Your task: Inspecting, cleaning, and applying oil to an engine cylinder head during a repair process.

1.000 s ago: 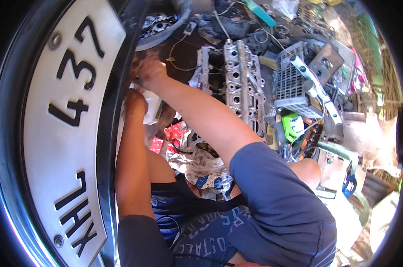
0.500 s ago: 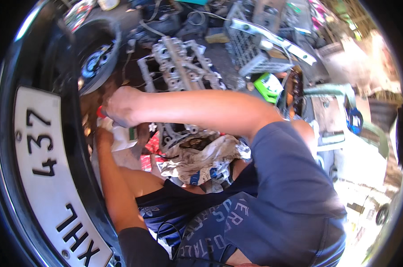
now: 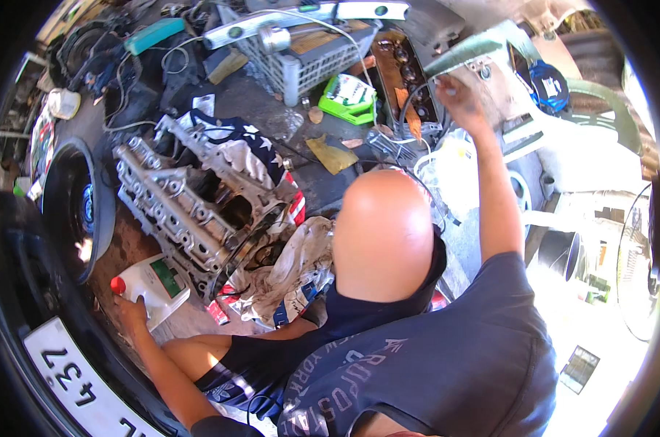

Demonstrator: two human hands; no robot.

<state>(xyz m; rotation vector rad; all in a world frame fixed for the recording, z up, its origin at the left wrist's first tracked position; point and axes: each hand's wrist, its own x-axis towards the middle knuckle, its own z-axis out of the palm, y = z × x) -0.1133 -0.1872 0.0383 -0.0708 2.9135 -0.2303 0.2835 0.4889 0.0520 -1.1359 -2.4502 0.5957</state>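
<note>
My left hand (image 3: 132, 315) is closed on the side of a white plastic jug (image 3: 149, 290) with a red cap, which leans on the ground at the left. Beside the jug lies a metal engine cylinder head (image 3: 171, 191), with a dirty cloth (image 3: 290, 262) at its near end. My right hand (image 3: 459, 102) reaches out to the far right, in front of a pale green plastic chair (image 3: 490, 54). Its fingers are blurred, and I cannot make out whether they hold anything. A dark curved hose or cable (image 3: 408, 109) runs close to them.
A grey crate (image 3: 275, 65) carries a spirit level (image 3: 308, 20). Near it lie a green-and-white container (image 3: 348, 98) and a long engine cover (image 3: 410, 73). A black basin (image 3: 75, 207) stands at left beside a dark car bumper (image 3: 17, 291). My raised knee (image 3: 384, 226) is in the middle.
My right hand has left the jug's cap and swung far to the right. My left hand stays at the jug. The view has turned rightward, showing more of the chair.
</note>
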